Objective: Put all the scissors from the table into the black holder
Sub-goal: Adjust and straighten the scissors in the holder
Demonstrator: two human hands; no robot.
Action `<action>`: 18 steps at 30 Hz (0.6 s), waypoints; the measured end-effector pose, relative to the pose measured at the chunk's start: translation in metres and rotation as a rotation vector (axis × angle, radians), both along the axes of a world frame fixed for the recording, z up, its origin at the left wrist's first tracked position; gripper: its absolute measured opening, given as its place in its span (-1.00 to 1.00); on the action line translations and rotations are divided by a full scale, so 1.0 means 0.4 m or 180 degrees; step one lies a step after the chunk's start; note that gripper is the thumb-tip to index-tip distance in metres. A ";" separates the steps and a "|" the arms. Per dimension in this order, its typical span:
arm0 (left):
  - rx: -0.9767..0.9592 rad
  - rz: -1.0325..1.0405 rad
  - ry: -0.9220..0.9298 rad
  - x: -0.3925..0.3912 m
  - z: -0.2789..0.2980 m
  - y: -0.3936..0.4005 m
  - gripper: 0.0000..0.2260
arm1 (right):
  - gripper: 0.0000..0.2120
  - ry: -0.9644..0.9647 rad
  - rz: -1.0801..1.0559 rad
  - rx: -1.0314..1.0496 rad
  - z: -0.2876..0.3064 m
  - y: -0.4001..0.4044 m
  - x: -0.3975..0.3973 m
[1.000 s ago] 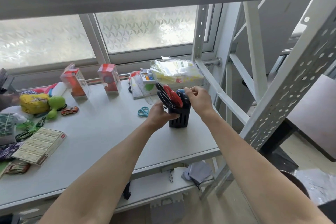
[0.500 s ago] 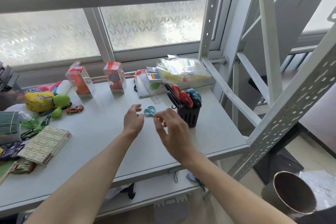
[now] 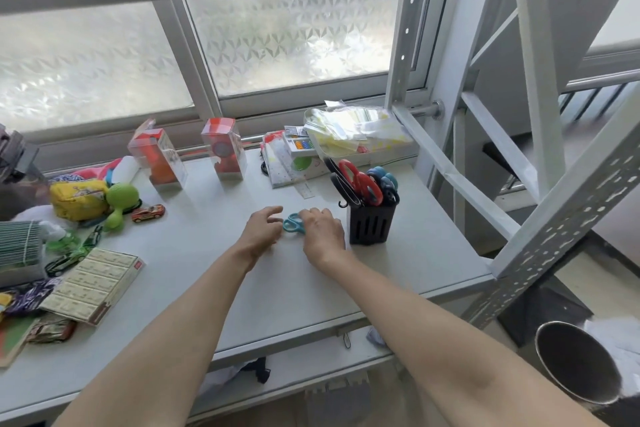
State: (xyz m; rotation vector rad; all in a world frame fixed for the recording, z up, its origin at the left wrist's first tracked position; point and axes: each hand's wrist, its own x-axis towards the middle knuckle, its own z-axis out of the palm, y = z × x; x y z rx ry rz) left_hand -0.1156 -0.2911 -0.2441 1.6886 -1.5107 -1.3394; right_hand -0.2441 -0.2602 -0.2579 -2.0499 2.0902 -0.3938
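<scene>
**Operator:** Grip status, head view: the right hand (image 3: 321, 231) lies knuckles-up over the teal scissors (image 3: 293, 222), its fingertips hidden beneath the hand, so whether it has pinched the handles cannot be told. The left hand (image 3: 260, 231) sits just beside the same scissors on the opposite side, fingers loosely spread, holding nothing.

**Checker:** Location of the task items relative to that grip?

**Operator:** The teal scissors lie flat on the table (image 3: 207, 253) between the two hands. The black holder (image 3: 370, 225) stands upright just beyond the right hand, on the side away from the left hand. It already carries several pairs: black-, red- and blue-handled, handles up.

**Checker:** Step in hand?

**Operator:** Judged as pickup of the teal pair, apparently the last loose pair near the grip. Something dark with loop handles lies far off past the left hand amid the clutter; it is too small to identify.

**Checker:** Requirement for the next move?

**Operator:** Secure the handles, lift clear, turn blades downward, and lower them into a free gap in the crowded holder without snagging the other handles.
</scene>
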 end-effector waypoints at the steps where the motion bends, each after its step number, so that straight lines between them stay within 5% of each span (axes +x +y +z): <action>1: 0.0059 0.0022 0.0058 0.004 -0.003 0.005 -0.55 | -0.60 -0.0093 0.0009 -0.0066 -0.008 0.013 -0.002; 7: 0.0220 -0.0167 0.0691 -0.015 0.028 0.067 -0.75 | -0.73 -0.0400 0.0175 -0.0707 -0.034 0.100 -0.028; 11: -0.0037 -0.0246 0.0612 -0.037 0.055 0.098 -0.75 | -0.88 -0.1069 0.0016 -0.1213 -0.033 0.173 -0.091; 18: -0.0589 -0.0841 0.0080 -0.148 0.067 0.104 -0.28 | -0.90 -0.1811 -0.0798 -0.2472 0.057 0.280 -0.240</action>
